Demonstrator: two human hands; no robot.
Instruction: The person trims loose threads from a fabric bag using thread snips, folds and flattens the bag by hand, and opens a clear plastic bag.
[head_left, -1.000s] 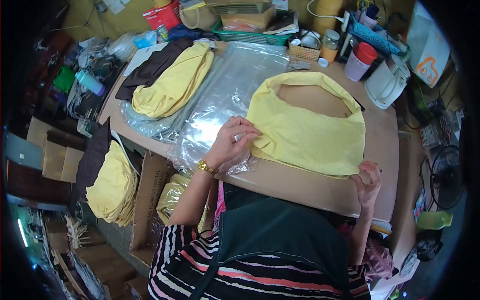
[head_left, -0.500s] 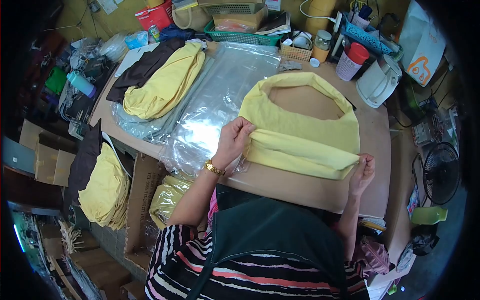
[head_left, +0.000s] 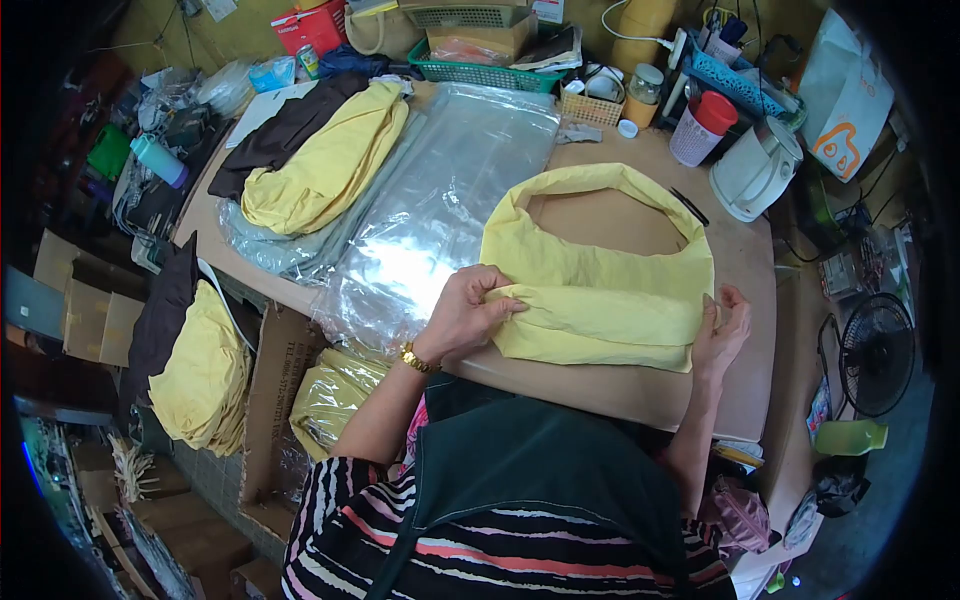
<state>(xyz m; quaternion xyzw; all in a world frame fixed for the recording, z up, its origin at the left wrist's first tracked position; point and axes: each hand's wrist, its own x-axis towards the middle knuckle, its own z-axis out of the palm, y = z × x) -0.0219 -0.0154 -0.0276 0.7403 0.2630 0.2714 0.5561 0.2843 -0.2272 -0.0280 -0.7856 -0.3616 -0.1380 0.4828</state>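
Note:
A yellow cloth shoulder bag (head_left: 590, 265) lies on the table in front of me, its wide strap looped away from me. Its lower part is folded over in a flat band along the near side. My left hand (head_left: 472, 310), with a gold watch (head_left: 417, 358) at the wrist, pinches the left end of that fold between thumb and fingers. At the right edge of the bag is my right hand (head_left: 722, 330), its thumb against the cloth and its fingers loosely apart.
Clear plastic bags (head_left: 440, 190) lie left of the yellow bag. Beyond them sits a stack of yellow and brown cloth (head_left: 325, 170). A black pen (head_left: 690, 206), a white kettle (head_left: 755, 170) and a cup in a pink holder (head_left: 692, 140) stand or lie to the right. Below left is a cardboard box (head_left: 280, 400).
The folded band has gone from stretched between both hands to lying flatter on the bag. My left hand has shifted slightly right and down; my right hand's fingers have loosened.

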